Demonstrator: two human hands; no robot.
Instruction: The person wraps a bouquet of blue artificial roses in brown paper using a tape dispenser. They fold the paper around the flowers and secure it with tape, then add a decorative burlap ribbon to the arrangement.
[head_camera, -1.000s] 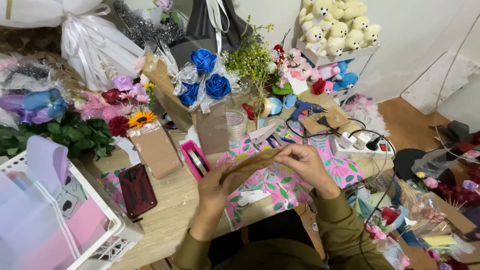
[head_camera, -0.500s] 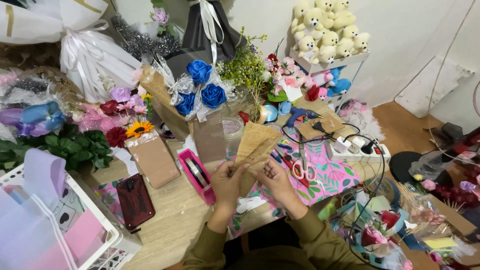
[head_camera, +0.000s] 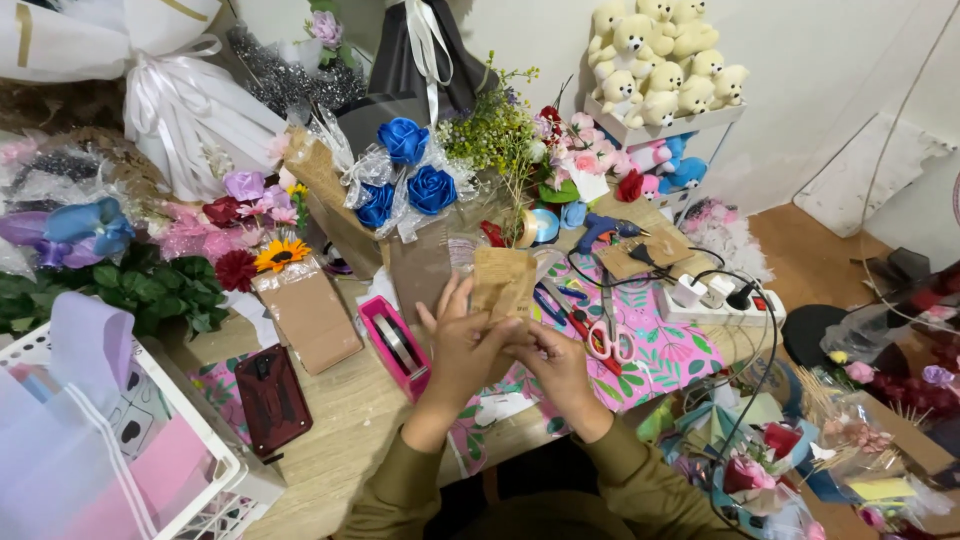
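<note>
Holding a brown kraft-paper piece (head_camera: 503, 283) upright above the worktop (head_camera: 350, 420), both hands closed on its lower part. Left hand (head_camera: 462, 350) wrapped around the left and bottom edge, fingers raised along the side; right hand (head_camera: 553, 362) pinching the lower right corner from beneath. Long axis of the paper near vertical, top edge pointing away from the body toward the blue rose bouquet (head_camera: 405, 170). Paper lying just above and ahead of both hands, neither clearly nearer; left hand covering more of it.

Around the hands: pink tape dispenser (head_camera: 395, 347) just left of the left hand, flat on the worktop. Pink floral mat (head_camera: 665, 358) under and right of the hands, with pink-handled scissors (head_camera: 606, 335) lying on it, blades pointing away. Dark red phone case (head_camera: 271, 397) further left, near the edge. Brown paper-wrapped block (head_camera: 308, 312) with a sunflower (head_camera: 280, 254) at its far end. White power strip (head_camera: 718, 300) to the right, black cables trailing. Blue glue gun (head_camera: 603, 229) beyond the scissors. White basket (head_camera: 190, 450) with lilac and pink tissue at the near left corner. Shelf of cream teddy bears (head_camera: 655, 55) at the back right. Labels on packages too small to tell apart.
</note>
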